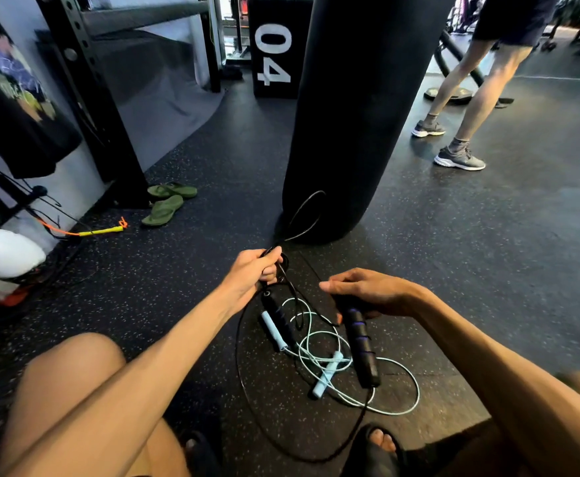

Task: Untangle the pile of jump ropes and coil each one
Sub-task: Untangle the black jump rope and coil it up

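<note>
My left hand [252,270] is shut on the black jump rope's cord [307,215], which loops up toward the punching bag and hangs in a wide loop down to my feet. My right hand [367,292] grips one black handle with purple rings [362,346], pointing down toward me. The second black handle [276,313] dangles just below my left hand. A light blue jump rope [409,383] lies loosely tangled on the floor under the black one, with its two pale blue handles [273,330] [326,373] apart.
A black punching bag [357,115] hangs just beyond my hands. Green flip-flops [168,201] and a yellow-and-orange rope handle [99,231] lie at the left by a black rack. Another person's legs [460,108] stand at the right. A black box marked 04 [275,46] sits behind.
</note>
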`<action>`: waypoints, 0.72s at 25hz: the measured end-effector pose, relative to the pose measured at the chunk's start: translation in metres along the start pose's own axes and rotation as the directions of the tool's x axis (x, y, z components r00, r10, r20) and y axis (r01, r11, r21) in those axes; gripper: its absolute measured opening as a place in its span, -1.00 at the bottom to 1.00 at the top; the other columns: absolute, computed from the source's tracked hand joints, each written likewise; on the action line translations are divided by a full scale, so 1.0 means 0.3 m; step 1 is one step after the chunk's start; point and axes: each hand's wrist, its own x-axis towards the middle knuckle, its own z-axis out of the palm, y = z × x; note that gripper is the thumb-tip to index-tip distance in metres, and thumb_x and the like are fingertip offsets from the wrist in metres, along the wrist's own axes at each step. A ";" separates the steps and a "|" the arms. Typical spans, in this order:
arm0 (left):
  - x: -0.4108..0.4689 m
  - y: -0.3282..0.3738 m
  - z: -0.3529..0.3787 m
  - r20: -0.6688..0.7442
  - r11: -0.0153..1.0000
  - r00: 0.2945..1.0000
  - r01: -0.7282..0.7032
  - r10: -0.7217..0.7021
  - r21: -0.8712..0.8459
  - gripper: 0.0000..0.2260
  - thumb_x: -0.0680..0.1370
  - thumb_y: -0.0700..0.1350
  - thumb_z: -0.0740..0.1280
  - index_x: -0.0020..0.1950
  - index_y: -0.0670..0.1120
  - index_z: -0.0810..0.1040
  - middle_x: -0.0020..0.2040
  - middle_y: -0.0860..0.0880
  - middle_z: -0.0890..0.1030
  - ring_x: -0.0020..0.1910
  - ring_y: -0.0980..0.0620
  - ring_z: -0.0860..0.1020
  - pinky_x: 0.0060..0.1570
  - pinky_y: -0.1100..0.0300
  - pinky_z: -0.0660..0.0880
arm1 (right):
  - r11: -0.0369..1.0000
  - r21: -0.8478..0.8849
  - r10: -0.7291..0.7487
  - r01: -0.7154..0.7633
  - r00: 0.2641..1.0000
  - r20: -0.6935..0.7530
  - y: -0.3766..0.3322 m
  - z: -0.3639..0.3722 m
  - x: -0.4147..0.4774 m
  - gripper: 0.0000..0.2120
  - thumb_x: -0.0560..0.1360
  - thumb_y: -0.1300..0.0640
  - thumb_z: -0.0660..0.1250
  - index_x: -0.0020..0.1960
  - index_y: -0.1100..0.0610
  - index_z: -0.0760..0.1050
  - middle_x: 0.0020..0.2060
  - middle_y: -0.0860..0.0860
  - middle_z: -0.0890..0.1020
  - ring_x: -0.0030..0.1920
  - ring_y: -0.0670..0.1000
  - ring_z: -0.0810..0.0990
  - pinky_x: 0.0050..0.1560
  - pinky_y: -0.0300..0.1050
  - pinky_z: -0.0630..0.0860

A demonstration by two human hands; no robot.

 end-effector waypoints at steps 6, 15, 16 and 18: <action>-0.007 0.011 -0.040 0.075 0.990 0.997 0.002 -0.012 0.139 -0.82 0.63 -0.16 0.26 -0.08 -0.25 0.53 -0.49 0.04 0.29 -0.50 0.14 0.22 -0.38 0.22 0.21 | 0.992 -0.108 -0.081 0.062 0.982 -0.174 0.025 -0.031 -0.015 -0.72 0.63 -0.04 0.24 -0.16 0.12 0.51 -0.33 0.09 0.65 -0.48 -0.05 0.45 -0.53 -0.21 0.24; -0.002 0.003 -0.057 0.087 0.963 0.996 -0.034 0.011 0.268 -0.82 0.60 -0.14 0.32 -0.12 -0.23 0.59 -0.48 0.04 0.34 -0.49 0.13 0.28 -0.38 0.24 0.25 | 0.932 -0.351 -0.240 -0.090 0.575 -0.782 0.089 -0.116 0.031 -0.67 0.55 -0.21 0.28 -0.17 0.04 0.53 -0.27 0.06 0.68 -0.36 0.11 0.63 -0.28 0.11 0.62; 0.000 -0.005 -0.059 0.090 0.950 0.996 -0.046 0.019 0.310 -0.81 0.58 -0.12 0.34 -0.12 -0.23 0.61 -0.49 0.04 0.34 -0.48 0.12 0.29 -0.38 0.24 0.25 | 0.926 -0.364 -0.264 -0.100 0.517 -0.814 0.089 -0.121 0.028 -0.65 0.53 -0.25 0.26 -0.15 0.03 0.51 -0.27 0.04 0.67 -0.30 0.12 0.64 -0.23 0.16 0.62; 0.003 -0.019 -0.052 0.095 0.908 0.995 -0.077 0.042 0.412 -0.79 0.55 -0.06 0.40 -0.13 -0.20 0.65 -0.48 0.05 0.38 -0.45 0.11 0.33 -0.36 0.23 0.26 | 0.919 -0.386 -0.316 -0.073 0.447 -0.837 0.073 -0.129 0.021 -0.62 0.52 -0.28 0.24 -0.10 0.04 0.51 -0.26 0.02 0.66 -0.24 0.10 0.65 -0.19 0.17 0.61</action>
